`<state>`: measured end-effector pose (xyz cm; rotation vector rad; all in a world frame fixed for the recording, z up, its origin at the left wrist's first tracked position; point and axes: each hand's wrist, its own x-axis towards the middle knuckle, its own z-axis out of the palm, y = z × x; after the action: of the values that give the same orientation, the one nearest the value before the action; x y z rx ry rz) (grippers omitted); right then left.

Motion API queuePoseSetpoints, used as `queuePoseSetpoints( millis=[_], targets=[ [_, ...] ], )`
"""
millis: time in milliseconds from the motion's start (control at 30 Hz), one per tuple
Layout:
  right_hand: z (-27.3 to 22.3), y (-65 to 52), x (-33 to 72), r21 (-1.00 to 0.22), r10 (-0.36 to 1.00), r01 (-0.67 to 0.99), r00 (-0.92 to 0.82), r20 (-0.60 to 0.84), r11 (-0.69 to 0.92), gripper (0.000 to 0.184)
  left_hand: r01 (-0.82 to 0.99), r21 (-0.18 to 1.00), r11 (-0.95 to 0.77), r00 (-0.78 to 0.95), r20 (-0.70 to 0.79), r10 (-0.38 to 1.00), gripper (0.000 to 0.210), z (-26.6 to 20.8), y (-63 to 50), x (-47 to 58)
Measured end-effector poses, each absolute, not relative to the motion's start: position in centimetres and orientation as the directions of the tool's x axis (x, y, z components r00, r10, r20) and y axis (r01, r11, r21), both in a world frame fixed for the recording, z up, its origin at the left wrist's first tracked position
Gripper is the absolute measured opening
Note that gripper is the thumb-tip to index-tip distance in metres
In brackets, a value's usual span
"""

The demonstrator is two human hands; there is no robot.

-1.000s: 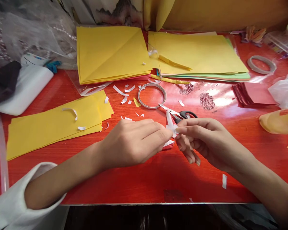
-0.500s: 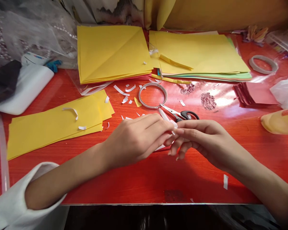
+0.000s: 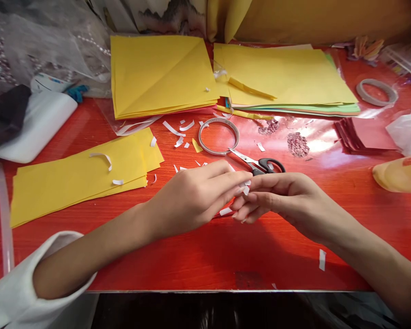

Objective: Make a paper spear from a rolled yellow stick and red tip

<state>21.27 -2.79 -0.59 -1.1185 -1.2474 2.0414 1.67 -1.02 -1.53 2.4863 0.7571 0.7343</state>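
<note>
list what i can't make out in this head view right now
Head view, hidden: the full shape of the white piece at the fingertips, covered partly by the left hand.
Head view, hidden: the scissors' nearer handle, partly behind the right hand.
Head view, cut off: the yellow container, by the right edge.
Head view, too small: print inside the tape roll.

Small white strip, mostly hidden, between hands.
</note>
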Motion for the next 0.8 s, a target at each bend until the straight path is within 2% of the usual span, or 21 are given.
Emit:
queuePoseSetpoints(
  millis=[600, 800],
  targets=[
    [-0.72, -2.81, 21.54, -0.880, 0.754, -0.052, -0.541, -0.372, -0.472, 0.012, 0.366, 0.554, -0.748, 0.699, 0.367, 0.614, 0.029, -1.47, -1.14, 1.62],
    [-0.56, -2.60, 21.42, -0.883, 0.754, -0.033, -0.536, -0.379, -0.467, 0.028, 0.343, 0.588, -0.732, 0.707, 0.351, 0.614, 0.029, -1.28, -1.11, 1.63]
  ],
)
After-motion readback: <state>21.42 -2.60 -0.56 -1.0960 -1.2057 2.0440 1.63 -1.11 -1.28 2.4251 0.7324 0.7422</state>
